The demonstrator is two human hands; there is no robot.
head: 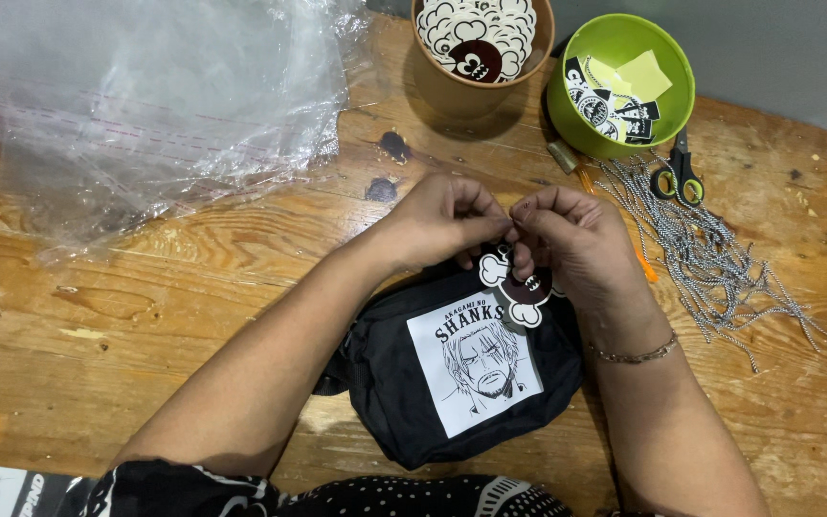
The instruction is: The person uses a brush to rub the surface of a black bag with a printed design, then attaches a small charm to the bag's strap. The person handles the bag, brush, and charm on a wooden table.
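A black pouch bag (404, 402) with a white square print of a drawn face lies on the wooden table (98, 316) in front of me. My left hand (442, 222) and my right hand (571, 244) meet just above its top edge. Both pinch at the top of a skull-shaped cardboard tag (519, 287) in white and dark red, which hangs over the bag. A thin bracelet circles my right wrist. What the fingertips grip between them is hidden.
A brown cup (480, 48) full of skull tags and a green bowl (624, 81) of stickers stand at the back. Scissors (679, 177) and a heap of black-and-white cords (720, 258) lie to the right. Clear plastic bags (136, 105) cover the back left.
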